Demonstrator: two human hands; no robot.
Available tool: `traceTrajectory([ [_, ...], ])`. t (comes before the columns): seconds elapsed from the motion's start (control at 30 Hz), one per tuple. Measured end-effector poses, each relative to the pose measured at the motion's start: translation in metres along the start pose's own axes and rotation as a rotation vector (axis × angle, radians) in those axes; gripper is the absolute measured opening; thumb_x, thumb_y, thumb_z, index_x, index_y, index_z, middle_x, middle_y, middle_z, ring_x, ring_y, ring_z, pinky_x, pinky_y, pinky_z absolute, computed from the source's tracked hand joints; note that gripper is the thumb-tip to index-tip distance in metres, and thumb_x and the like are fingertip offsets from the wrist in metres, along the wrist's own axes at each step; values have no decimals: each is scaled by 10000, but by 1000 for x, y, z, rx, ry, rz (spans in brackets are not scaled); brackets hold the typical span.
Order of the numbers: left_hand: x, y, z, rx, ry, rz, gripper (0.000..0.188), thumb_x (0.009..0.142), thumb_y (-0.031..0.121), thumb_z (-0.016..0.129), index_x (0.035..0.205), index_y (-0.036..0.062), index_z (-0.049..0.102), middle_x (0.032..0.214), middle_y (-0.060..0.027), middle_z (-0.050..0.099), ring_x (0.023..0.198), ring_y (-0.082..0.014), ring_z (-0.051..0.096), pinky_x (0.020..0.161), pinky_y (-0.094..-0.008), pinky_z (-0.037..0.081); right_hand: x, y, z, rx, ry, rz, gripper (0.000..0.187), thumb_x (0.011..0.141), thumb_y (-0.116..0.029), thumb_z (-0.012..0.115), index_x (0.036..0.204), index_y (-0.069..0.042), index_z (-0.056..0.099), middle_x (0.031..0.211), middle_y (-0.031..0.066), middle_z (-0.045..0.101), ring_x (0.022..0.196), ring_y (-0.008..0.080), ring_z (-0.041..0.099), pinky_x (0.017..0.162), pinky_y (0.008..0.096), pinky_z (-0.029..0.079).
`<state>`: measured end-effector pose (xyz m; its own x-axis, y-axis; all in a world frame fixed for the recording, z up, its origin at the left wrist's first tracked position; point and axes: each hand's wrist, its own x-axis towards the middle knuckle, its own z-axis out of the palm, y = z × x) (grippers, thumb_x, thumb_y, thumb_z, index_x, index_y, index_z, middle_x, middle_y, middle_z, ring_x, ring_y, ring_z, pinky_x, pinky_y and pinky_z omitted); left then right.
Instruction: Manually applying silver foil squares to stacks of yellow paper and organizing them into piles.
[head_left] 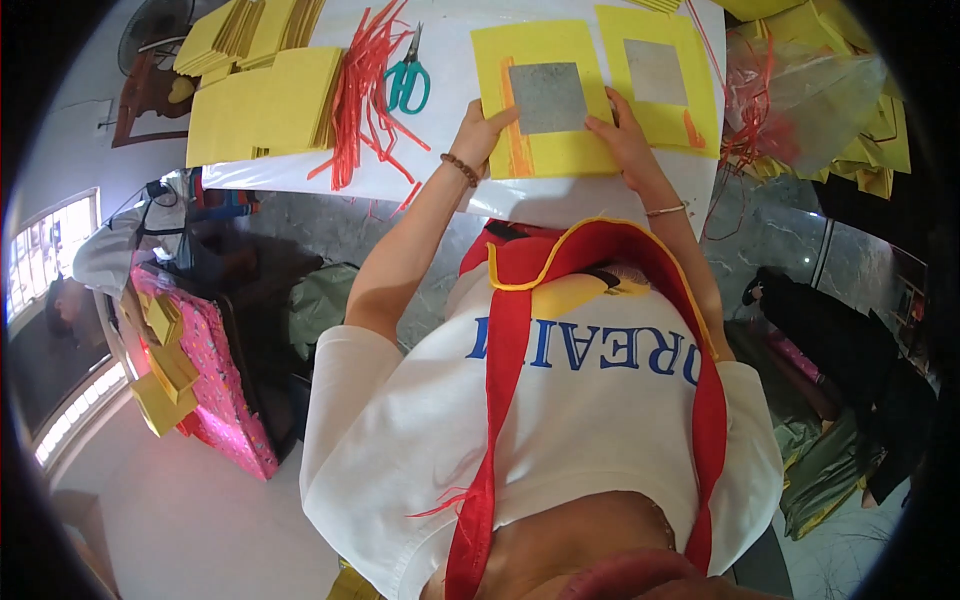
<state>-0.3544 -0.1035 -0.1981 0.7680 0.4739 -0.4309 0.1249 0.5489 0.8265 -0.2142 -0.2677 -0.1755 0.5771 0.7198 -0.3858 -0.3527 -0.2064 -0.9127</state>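
Head view has us holding a yellow paper piece [545, 147] at top centre, left hand [484, 136] and right hand [629, 146] gripping its opposite side edges, thumbs on top. It already bears a grey square [548, 98] and an orange strip [519, 150]; we judge it well along. Yellow stacks [265, 100] at upper left seem left to handle; red strands [361, 100] and teal scissors [411, 68] lie unheld. Blue lettering [587, 346] runs upside down across our white shirt [600, 430]; we see no readable label on the paper.

The left hand [480, 133] and right hand [627, 140] grip a yellow sheet [548, 148] over the bench [455, 60]; scissors [410, 68] lie beside red strips [358, 90].
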Motion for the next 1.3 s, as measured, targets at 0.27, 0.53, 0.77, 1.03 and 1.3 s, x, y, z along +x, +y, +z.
traceTrajectory([
  [0.27,-26,26,-3,328,145,-116,732,827,283,612,1340,-14,182,1055,-186,542,829,-207,591,651,-302,495,-4,14,1,9,37,-83,601,824,-73,574,1344,-27,276,1196,113,472,1054,171,479,884,279,408],
  [0.53,-28,12,-10,1308,113,573,577,811,231,585,1288,45,319,930,-205,550,728,-367,586,611,-410,493,-6,30,9,-227,148,-281,602,822,-111,577,1338,-15,283,1240,151,424,1120,241,434,954,330,355],
  [0.77,-39,14,2,1338,123,516,541,822,216,570,1283,64,331,1021,-225,508,748,-400,566,641,-427,494,-10,35,4,-682,236,-422,626,802,-171,582,1317,37,294,1253,254,368,1179,360,360,997,382,298],
  [1.03,-38,6,2,1313,144,560,525,807,202,586,1255,46,362,1158,-238,424,864,-392,555,692,-428,497,-11,52,0,-706,286,-402,622,815,-160,573,1315,62,276,1254,244,377,1170,340,383,985,378,317],
  [1.3,-59,25,-6,1391,-64,953,300,765,152,611,1047,58,578,1004,-88,567,894,-274,515,776,-357,427,-42,17,-8,-479,241,-485,365,820,-155,557,1169,-56,517,1191,130,501,1128,276,440,943,363,343],
])
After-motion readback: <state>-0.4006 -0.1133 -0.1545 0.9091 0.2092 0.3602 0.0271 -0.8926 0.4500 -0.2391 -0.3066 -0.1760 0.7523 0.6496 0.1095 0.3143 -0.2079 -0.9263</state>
